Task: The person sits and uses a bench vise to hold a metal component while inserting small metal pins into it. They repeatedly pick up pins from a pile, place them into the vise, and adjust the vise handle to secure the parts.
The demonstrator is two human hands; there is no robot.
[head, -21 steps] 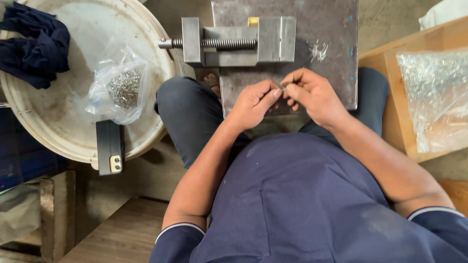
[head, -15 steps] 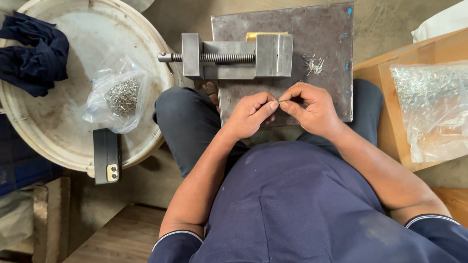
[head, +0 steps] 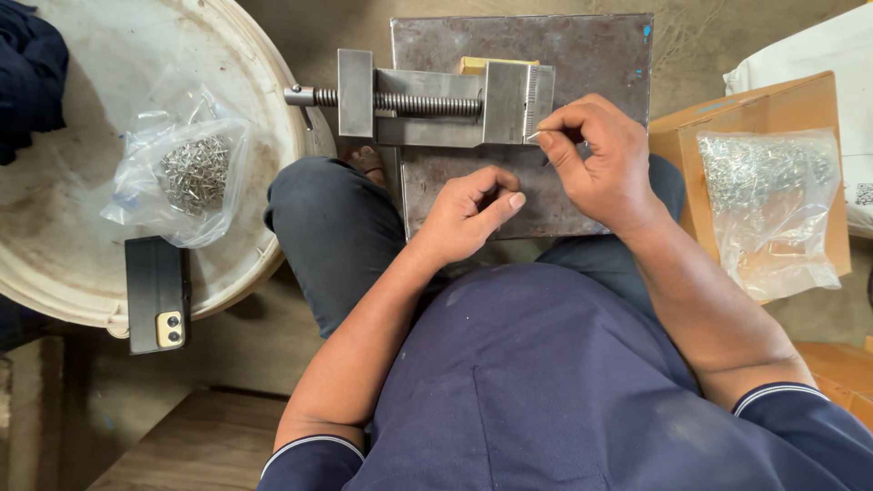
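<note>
A grey steel plate (head: 582, 55), scuffed and stained, lies across the lap of a seated person in dark trousers and a navy shirt. A small vise (head: 436, 102) with a threaded screw sits at the plate's near-left part. The right hand (head: 600, 164) pinches a tiny metal piece (head: 534, 135) between thumb and forefinger, its tip right at the vise's end; the other fingers curl in. The left hand (head: 468, 214) rests on the plate just below the vise, loosely curled, forefinger out; whether it holds anything cannot be told.

The floor is bare, dusty concrete. At left a round white lid (head: 264, 100) carries a clear bag of small metal parts (head: 186, 177) and a black phone (head: 156, 293). At right an open cardboard box (head: 677, 145) holds 1 more such bag (head: 768, 209).
</note>
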